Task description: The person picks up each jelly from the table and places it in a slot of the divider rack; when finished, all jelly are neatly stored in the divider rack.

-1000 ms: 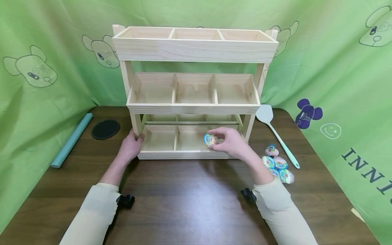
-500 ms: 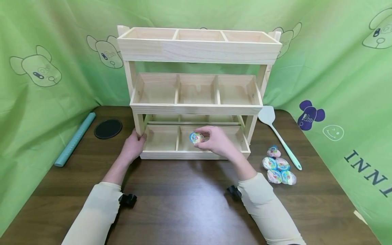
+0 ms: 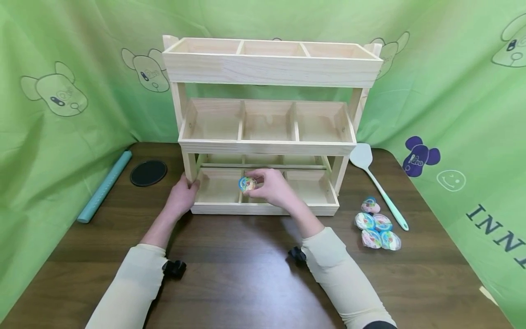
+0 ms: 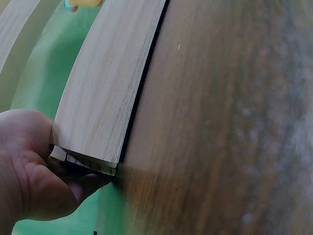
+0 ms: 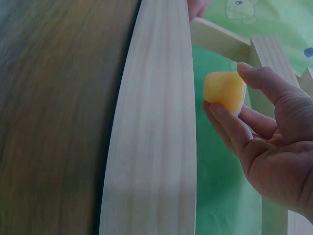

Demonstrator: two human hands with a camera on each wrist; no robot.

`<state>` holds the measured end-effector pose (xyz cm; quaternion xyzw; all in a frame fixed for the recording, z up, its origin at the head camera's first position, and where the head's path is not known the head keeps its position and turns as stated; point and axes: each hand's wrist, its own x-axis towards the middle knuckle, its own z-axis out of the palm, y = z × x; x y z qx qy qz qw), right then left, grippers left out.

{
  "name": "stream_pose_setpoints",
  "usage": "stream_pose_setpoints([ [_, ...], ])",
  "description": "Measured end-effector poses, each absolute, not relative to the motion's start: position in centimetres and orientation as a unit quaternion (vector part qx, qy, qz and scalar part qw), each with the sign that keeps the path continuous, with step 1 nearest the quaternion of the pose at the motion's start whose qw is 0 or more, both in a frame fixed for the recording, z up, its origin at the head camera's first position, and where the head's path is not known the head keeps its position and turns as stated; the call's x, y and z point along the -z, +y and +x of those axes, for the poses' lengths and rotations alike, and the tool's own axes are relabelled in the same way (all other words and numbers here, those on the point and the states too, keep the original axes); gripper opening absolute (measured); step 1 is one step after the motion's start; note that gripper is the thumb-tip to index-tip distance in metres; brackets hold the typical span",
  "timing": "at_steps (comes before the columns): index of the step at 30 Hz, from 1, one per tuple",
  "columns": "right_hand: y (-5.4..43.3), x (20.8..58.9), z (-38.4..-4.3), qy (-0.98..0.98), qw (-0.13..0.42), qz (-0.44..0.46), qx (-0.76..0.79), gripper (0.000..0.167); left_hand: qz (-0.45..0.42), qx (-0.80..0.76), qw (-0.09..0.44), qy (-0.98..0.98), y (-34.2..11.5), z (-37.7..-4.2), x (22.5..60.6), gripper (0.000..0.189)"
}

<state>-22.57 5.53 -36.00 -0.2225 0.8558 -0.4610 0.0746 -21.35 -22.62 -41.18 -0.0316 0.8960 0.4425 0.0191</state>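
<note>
A three-tier wooden rack (image 3: 271, 71) stands on the table, each tier split into three compartments. My left hand (image 3: 181, 196) grips the rack's lower left end; in the left wrist view the thumb and fingers wrap round the corner of the bottom tray (image 4: 102, 98). Between thumb and fingertips, my right hand (image 3: 273, 188) pinches a small jelly cup (image 3: 247, 183) over the bottom tray, near its left divider. The right wrist view shows the jelly cup's yellow body (image 5: 221, 90) held above the tray's front board (image 5: 151, 127).
Several more jelly cups (image 3: 371, 238) lie in a cluster at the right, beside a pale spatula (image 3: 384, 196). At the left are a blue-green tube (image 3: 104, 187) and a black round disc (image 3: 148, 173). Green printed cloth (image 3: 464, 105) surrounds the table (image 3: 238, 283).
My right hand has moved left with the jelly cup, from the bottom tray's right side to the left divider. My left hand keeps its hold on the rack. The view has shifted slightly.
</note>
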Motion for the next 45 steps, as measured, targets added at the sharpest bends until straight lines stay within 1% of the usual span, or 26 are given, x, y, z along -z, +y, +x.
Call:
stream_pose_setpoints([
  [10, 3.6, 36.2, -23.4, 0.864, 0.072, -0.220, 0.446, 0.049, -0.039, -0.441, 0.009, 0.897, -22.6, -21.3, 41.3, 0.053],
  [13, 2.8, 36.4, -23.8, 0.867, 0.072, -0.217, 0.444, 0.048, -0.038, -0.440, 0.008, 0.897, -22.6, -21.4, 41.2, 0.054],
  [19, 1.3, 36.9, -24.4, 0.868, 0.082, -0.216, 0.439, 0.050, -0.038, -0.442, 0.013, 0.896, -22.6, -21.3, 41.0, 0.057],
  [35, -1.9, 39.1, -25.2, 0.861, 0.092, -0.230, 0.443, 0.053, -0.038, -0.431, -0.008, 0.901, -22.2, -21.4, 41.3, 0.053],
  [45, -3.8, 39.4, -25.9, 0.878, 0.103, -0.224, 0.411, 0.057, -0.036, -0.437, -0.012, 0.899, -22.5, -21.3, 41.4, 0.054],
])
